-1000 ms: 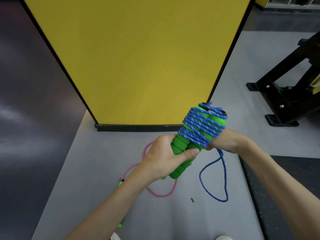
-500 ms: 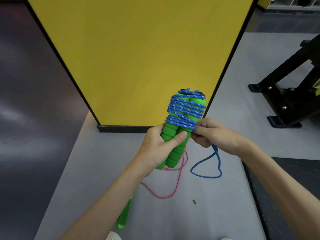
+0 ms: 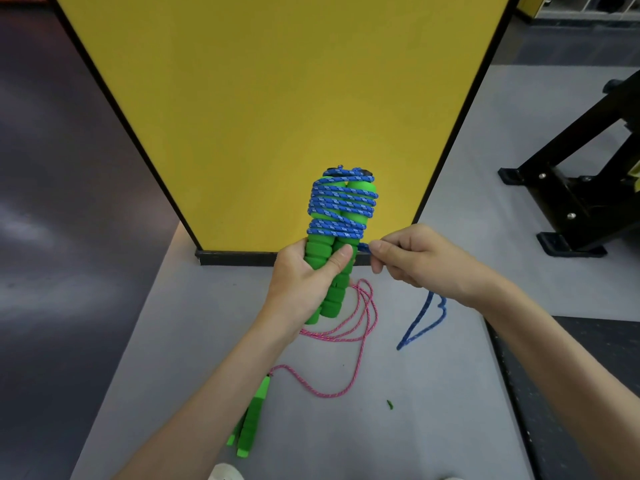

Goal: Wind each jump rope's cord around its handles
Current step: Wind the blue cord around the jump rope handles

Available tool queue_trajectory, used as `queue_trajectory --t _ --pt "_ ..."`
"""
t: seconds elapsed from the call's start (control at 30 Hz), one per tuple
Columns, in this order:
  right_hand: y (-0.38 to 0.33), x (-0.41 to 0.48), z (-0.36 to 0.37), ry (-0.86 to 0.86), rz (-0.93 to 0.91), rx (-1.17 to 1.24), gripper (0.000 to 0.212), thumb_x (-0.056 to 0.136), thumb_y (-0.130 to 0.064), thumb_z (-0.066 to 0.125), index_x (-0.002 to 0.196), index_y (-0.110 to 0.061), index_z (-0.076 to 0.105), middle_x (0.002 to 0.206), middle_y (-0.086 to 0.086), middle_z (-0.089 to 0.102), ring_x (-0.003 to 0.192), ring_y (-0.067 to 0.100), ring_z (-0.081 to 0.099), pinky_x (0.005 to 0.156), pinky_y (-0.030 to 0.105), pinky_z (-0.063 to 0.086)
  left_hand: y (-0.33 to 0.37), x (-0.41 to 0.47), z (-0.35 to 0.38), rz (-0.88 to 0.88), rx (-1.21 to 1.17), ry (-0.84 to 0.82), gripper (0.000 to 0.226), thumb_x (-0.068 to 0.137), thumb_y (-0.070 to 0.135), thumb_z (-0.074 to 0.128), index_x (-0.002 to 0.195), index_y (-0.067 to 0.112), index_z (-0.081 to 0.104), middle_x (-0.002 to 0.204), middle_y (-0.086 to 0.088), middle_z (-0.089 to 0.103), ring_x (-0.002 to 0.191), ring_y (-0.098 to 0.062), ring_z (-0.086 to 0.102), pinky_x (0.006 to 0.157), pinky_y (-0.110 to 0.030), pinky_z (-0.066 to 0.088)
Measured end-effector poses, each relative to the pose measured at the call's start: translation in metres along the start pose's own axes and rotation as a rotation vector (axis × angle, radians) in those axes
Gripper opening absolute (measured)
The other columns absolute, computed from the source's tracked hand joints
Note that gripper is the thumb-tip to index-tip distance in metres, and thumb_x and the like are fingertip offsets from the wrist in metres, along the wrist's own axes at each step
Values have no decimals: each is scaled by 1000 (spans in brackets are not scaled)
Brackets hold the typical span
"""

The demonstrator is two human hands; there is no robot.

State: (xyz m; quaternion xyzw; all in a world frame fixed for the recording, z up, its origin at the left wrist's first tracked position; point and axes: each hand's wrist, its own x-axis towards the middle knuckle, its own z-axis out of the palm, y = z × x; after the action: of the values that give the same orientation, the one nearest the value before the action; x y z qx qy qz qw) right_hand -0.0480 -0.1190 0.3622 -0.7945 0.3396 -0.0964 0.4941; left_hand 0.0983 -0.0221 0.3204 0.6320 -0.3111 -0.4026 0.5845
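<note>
My left hand (image 3: 304,282) grips two green foam handles (image 3: 332,289) held upright side by side. Blue cord (image 3: 341,206) is wound in several turns around their upper half. My right hand (image 3: 415,261) pinches the blue cord just right of the handles. A short loose loop of blue cord (image 3: 420,323) hangs below that hand toward the floor. A second rope lies on the grey floor: its pink cord (image 3: 360,327) is loose in loops, and its green handles (image 3: 252,417) lie beside my left forearm.
A large yellow panel (image 3: 277,98) with a black frame stands right behind the handles. A black metal stand (image 3: 571,188) sits at the right. A dark mat (image 3: 588,393) borders the grey floor at lower right. A small green scrap (image 3: 390,405) lies on the floor.
The handles have swung from tilted right to upright. My right hand came round to their right side, pulling the cord, and the hanging blue loop has grown shorter.
</note>
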Motion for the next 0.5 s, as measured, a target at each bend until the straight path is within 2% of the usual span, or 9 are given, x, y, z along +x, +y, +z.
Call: queue_trajectory --t 0.1,0.17,0.2,0.3,0.4,0.5 --pt "-10 -1 8 46 -32 -161 40 98 -24 48 63 -12 61 51 2 34 46 14 25 46 27 25 -5 4 2 95 201 86 18 82 32 74 82 15 68 76 -6 73 72 -27 70 69 -45 59" --pt "-14 0 14 97 -41 -242 41 95 -25 52 59 -6 57 52 4 31 46 13 23 46 29 22 -8 6 3 163 363 117 22 82 36 73 78 16 65 70 -2 70 72 -27 68 67 -42 56" --pt "-15 -1 18 129 -52 -278 45 93 -30 55 56 -4 51 51 1 28 45 12 21 45 28 19 -10 7 4 183 437 114 23 82 36 72 78 15 64 69 -2 68 73 -28 65 65 -40 54" --pt "-15 -2 31 212 -79 -377 61 83 -57 56 52 -12 29 45 -4 22 45 15 22 43 26 17 -16 6 5 215 629 79 21 84 33 65 87 13 64 78 -4 68 83 -31 62 68 -39 51" --pt "-12 -1 42 317 77 -420 70 75 -76 49 52 -13 26 43 -3 26 43 16 27 43 28 21 -16 0 9 253 710 35 19 86 26 61 98 12 65 88 -7 70 88 -31 62 66 -31 45" --pt "-10 1 49 407 198 -420 69 77 -73 49 52 -12 30 45 0 33 45 18 35 43 27 22 -13 -5 12 275 716 -7 23 86 24 63 106 12 60 92 -6 69 91 -29 61 61 -25 36"
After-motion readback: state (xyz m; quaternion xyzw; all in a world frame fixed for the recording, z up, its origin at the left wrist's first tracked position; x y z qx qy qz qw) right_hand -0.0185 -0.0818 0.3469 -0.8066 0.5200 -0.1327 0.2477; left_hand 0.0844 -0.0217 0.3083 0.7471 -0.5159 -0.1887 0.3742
